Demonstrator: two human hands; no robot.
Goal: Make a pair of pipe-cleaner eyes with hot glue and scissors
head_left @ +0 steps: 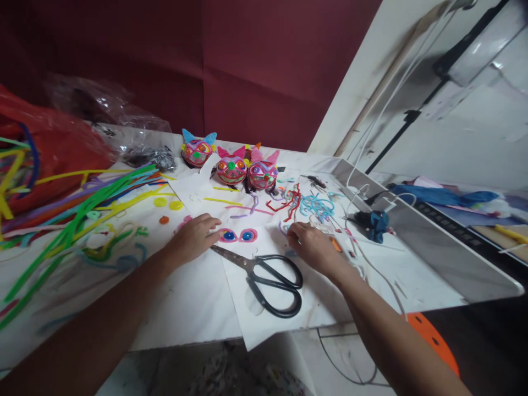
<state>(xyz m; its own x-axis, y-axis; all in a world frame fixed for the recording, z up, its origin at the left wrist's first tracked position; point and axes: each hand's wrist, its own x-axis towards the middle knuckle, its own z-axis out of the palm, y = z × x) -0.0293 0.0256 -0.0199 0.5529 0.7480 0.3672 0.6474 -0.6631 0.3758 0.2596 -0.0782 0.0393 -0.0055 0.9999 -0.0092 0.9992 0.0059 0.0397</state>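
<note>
Two eye-shaped pieces, pink with blue centres, lie side by side on white paper. My left hand rests at their left, fingers stretched out and slightly apart, the tips close to the nearer piece. Curled fingers close my right hand beside a small heap of craft bits; whatever is between the fingertips is hidden. Between my forearms lie large black-handled scissors, their blades pointing towards my left hand. Cut red pipe cleaners and light-blue pipe cleaners lie tangled beyond my right hand.
Colourful animal heads with pointed ears stand at the back. Long pipe cleaners spread across the left, near a red plastic bag. Yellow discs lie mid-left. White cables and a grey panel border the right.
</note>
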